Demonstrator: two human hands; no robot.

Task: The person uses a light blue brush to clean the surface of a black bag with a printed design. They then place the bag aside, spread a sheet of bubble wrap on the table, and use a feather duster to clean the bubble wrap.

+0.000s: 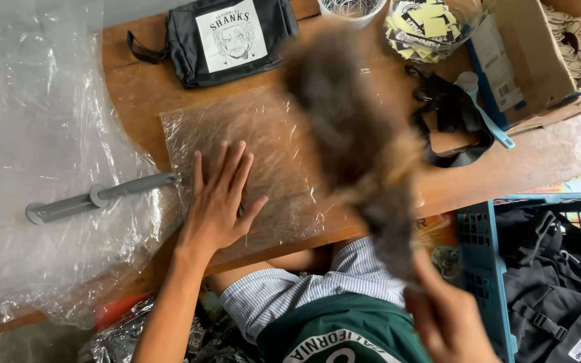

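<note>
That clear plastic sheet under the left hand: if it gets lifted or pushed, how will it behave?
The clear plastic sheet is probably floppy and light: it wrinkles and lies thin on the wooden table. It likely slides easily, since the left hand presses it flat.

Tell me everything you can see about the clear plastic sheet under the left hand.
The clear plastic sheet is thin, glossy and crinkled, roughly rectangular, and lies flat on the wooden table; the brown wood shows through it. The left hand presses palm down, fingers spread, on its lower left part. Its left edge meets a grey handled tool lying on loose plastic wrap. A blurred brown furry thing, held by the right hand, hides its right side.
</note>
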